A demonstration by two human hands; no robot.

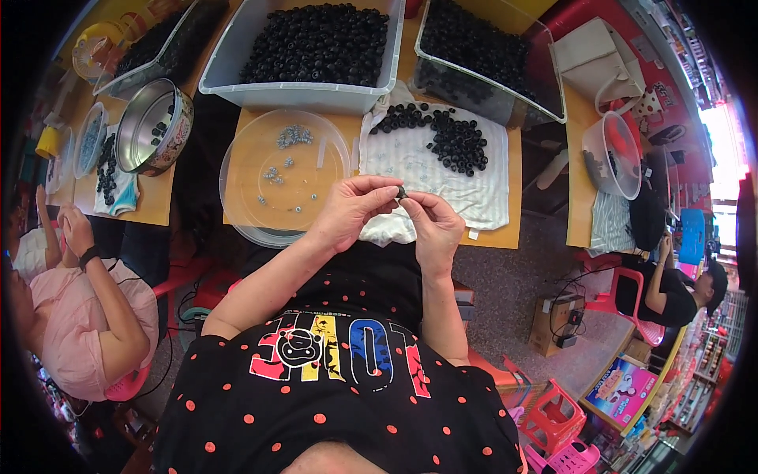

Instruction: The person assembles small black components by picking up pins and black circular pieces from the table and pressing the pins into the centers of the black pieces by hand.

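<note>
Above the front edge of a white cloth, my left hand and my right hand meet, fingertips pinched together. Between them is a small dark round piece, mostly covered by the fingers. It resembles the loose black round pieces scattered on the cloth, though its details are too small to make out. Left of the cloth lies a shallow round clear plastic tray. Small silvery metal parts sit in it in little groups, with a few single ones nearer me.
Two large plastic bins, one whitish and one clear, stand at the table's back, filled with black pieces. At left, a person in pink works beside a round metal tin. A clear bucket and another person are at right.
</note>
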